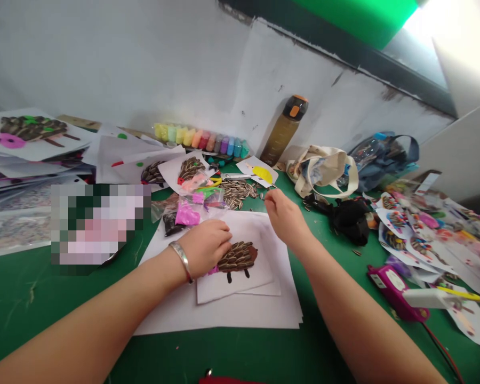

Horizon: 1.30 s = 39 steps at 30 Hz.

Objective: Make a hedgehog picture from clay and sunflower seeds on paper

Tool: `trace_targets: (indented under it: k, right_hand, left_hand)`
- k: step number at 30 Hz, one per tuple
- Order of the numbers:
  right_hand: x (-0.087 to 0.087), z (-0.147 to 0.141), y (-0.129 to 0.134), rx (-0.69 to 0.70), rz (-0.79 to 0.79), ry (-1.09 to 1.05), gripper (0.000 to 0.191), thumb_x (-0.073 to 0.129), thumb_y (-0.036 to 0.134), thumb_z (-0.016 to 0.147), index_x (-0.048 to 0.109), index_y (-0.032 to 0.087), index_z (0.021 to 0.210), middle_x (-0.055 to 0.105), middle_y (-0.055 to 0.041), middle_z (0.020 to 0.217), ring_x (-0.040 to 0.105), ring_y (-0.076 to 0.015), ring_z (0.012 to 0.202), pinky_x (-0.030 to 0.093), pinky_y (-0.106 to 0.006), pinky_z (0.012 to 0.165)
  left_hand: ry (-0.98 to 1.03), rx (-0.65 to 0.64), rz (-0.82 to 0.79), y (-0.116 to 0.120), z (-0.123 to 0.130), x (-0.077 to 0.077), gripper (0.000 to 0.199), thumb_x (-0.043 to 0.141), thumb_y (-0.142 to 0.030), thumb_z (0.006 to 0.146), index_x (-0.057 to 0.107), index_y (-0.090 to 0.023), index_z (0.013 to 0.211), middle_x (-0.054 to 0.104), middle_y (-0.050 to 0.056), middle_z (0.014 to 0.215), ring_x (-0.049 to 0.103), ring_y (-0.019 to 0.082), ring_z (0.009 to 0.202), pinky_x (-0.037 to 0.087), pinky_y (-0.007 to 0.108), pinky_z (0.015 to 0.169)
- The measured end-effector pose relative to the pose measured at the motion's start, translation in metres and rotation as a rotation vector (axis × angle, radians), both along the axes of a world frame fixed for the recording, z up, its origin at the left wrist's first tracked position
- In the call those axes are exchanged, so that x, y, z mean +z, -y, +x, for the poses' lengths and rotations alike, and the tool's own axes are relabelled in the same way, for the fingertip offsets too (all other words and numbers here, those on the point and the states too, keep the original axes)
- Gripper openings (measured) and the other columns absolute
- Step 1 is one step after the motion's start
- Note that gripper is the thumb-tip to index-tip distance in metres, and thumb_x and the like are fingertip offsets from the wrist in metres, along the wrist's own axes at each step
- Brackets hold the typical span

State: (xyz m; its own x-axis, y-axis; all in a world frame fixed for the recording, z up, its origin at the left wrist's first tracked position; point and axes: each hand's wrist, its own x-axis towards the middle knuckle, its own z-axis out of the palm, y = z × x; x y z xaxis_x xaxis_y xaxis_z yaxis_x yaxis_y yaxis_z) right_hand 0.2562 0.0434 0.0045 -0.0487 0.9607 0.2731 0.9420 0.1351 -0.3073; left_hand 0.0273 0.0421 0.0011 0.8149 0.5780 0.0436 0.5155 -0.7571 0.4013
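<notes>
A card (218, 290) with a hedgehog figure (236, 256) lies on stacked white paper (176, 314). Rows of sunflower seeds cover the figure's back, above two dark legs, and brown shows at its right end. My left hand (206, 248), with a silver bangle at the wrist, rests over the figure's left end with fingers curled; a bit of pink clay shows beneath, and its fingertips are hidden. Beside a heap of loose sunflower seeds (238, 193) hovers my right hand (284, 213), its fingers closed together; anything between them is too small to make out.
Pink clay in bags (188, 213) lies behind the paper, near scissors (214, 184). A row of coloured clay packs (200, 140), a bottle (284, 130) and a cloth bag (320, 170) line the wall. Finished cards (36, 149) pile up left; a magenta glue-gun-like device (398, 293) lies right.
</notes>
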Motion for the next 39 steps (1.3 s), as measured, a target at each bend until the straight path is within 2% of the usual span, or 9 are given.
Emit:
trace_targets:
  k: [2,4,8,12,17,25,32,39]
  right_hand:
    - [0.004,0.000,0.027,0.086,-0.021,-0.140,0.018,0.042,0.023,0.092,0.059,0.022,0.088,0.062,-0.0004,0.076,0.055,-0.0158,0.068,0.041,-0.027,0.065]
    - [0.003,-0.002,0.050,0.200,-0.075,-0.264,0.016,0.047,0.021,0.089,0.062,0.022,0.084,0.066,0.0001,0.080,0.058,-0.0143,0.072,0.043,-0.026,0.069]
    - [-0.008,-0.006,0.074,0.182,-0.174,-0.419,0.017,0.052,0.017,0.085,0.067,0.023,0.091,0.070,0.0005,0.088,0.063,-0.0149,0.080,0.046,-0.026,0.074]
    - [-0.016,-0.007,0.074,0.134,-0.190,-0.462,0.018,0.055,0.016,0.083,0.068,0.023,0.094,0.071,0.0001,0.088,0.064,-0.0160,0.081,0.048,-0.028,0.075]
    - [-0.019,-0.008,0.071,0.196,-0.139,-0.412,0.015,0.055,0.015,0.085,0.068,0.023,0.087,0.068,-0.0007,0.084,0.062,-0.0156,0.081,0.046,-0.027,0.074]
    - [-0.020,-0.009,0.070,0.227,-0.125,-0.336,0.016,0.056,0.013,0.086,0.068,0.022,0.087,0.062,-0.0020,0.081,0.059,-0.0153,0.078,0.045,-0.026,0.071]
    - [-0.024,-0.013,0.069,0.246,-0.123,-0.319,0.017,0.055,0.012,0.087,0.069,0.021,0.086,0.062,-0.0022,0.079,0.058,-0.0153,0.076,0.046,-0.026,0.070]
    - [-0.029,-0.017,0.069,0.253,-0.117,-0.309,0.017,0.056,0.011,0.086,0.070,0.021,0.087,0.063,-0.0025,0.080,0.059,-0.0157,0.078,0.046,-0.026,0.071]
  left_hand:
    - [0.012,0.002,0.012,0.000,0.000,-0.001,0.028,0.039,-0.020,0.090,0.063,-0.016,0.076,0.061,0.008,0.087,0.055,0.021,0.088,0.044,0.034,0.083]
    - [0.009,0.005,0.022,0.001,0.001,-0.001,0.028,0.039,-0.020,0.090,0.063,-0.016,0.076,0.061,0.008,0.088,0.055,0.021,0.087,0.044,0.034,0.082]
    - [-0.015,0.017,0.023,0.003,0.002,0.000,0.028,0.039,-0.020,0.091,0.064,-0.015,0.079,0.061,0.009,0.089,0.055,0.021,0.088,0.043,0.033,0.082]
    - [-0.036,0.023,0.022,0.004,0.003,0.002,0.029,0.038,-0.021,0.092,0.065,-0.014,0.081,0.061,0.009,0.091,0.055,0.021,0.092,0.043,0.033,0.085]
    - [-0.014,0.017,0.000,0.002,0.002,0.001,0.030,0.039,-0.026,0.092,0.065,-0.014,0.082,0.061,0.010,0.092,0.055,0.022,0.093,0.042,0.035,0.087]
    - [0.026,0.017,-0.039,0.004,0.002,0.000,0.027,0.053,-0.040,0.087,0.065,-0.016,0.080,0.058,0.008,0.093,0.054,0.023,0.090,0.043,0.035,0.084]
    - [-0.009,0.036,-0.043,0.006,0.003,0.000,0.025,0.056,-0.039,0.085,0.069,-0.017,0.084,0.058,0.011,0.103,0.053,0.025,0.098,0.042,0.039,0.090]
    - [0.013,0.031,-0.021,0.007,0.004,0.000,0.025,0.056,-0.038,0.084,0.070,-0.018,0.079,0.058,0.010,0.095,0.053,0.025,0.092,0.043,0.039,0.085]
